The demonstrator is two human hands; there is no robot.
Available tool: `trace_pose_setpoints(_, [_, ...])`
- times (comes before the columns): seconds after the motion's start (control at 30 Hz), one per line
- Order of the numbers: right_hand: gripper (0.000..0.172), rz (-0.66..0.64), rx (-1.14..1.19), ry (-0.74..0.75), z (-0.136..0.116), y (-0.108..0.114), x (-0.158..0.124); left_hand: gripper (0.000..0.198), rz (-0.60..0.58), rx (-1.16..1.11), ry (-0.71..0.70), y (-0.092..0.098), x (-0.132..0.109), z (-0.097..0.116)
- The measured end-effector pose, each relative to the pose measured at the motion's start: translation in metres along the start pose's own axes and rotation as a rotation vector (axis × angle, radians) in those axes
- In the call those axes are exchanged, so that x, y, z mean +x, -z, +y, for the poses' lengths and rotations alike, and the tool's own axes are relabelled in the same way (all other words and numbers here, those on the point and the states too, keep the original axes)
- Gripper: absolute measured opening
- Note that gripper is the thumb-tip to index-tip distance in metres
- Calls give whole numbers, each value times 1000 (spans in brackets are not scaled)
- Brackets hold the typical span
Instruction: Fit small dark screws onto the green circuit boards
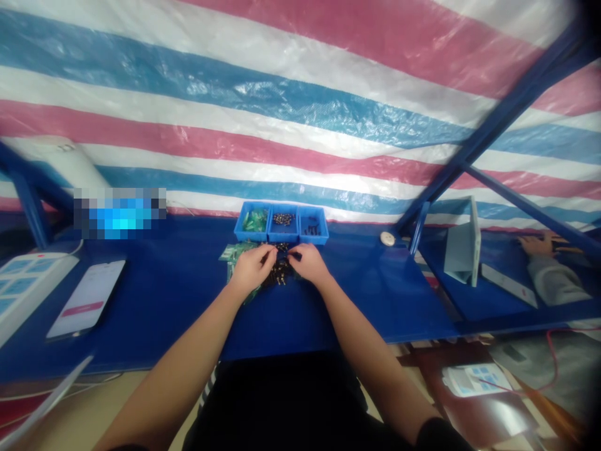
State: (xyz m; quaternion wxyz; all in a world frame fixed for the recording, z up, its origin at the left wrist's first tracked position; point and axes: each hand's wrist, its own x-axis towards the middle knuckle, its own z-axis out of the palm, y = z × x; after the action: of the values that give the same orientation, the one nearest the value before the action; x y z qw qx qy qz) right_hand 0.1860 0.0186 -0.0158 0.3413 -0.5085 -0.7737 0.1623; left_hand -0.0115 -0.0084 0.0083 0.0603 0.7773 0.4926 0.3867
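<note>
Both hands are over a pile of small black and brass parts (280, 273) on the blue table. My left hand (254, 268) is pinched closed at the pile's left side; what its fingertips hold is too small to name. My right hand (308, 262), also pinched, is at the pile's right side on something dark and tiny. Green circuit boards (231, 252) lie beside and partly under my left hand. Just beyond the hands sit three joined blue bins: the left bin (238, 229) has green pieces, the middle bin (283, 238) brass parts, the right bin (314, 238) dark parts.
On the left of the table (164, 300) are a phone (87, 299) and a white power strip (32, 288). A round pale object (387, 238) lies to the right. Beyond the blue frame (417, 228), another person's hand (536, 245) rests near a second phone (508, 285).
</note>
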Motion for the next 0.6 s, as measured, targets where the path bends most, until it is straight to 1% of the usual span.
trace_pose_setpoints(0.2, [15, -76, -86, 8, -1, -3, 0, 29, -17, 3, 11, 0, 0, 0])
trace_pose_setpoints(0.37, [14, -76, -80, 2, 1, -1, 1, 29, -35, -9, 19, 0, 0, 1])
trace_pose_setpoints(0.6, [20, -92, -91, 21, 0, 0, -1, 27, -61, -26, 24, 1, 1, 2])
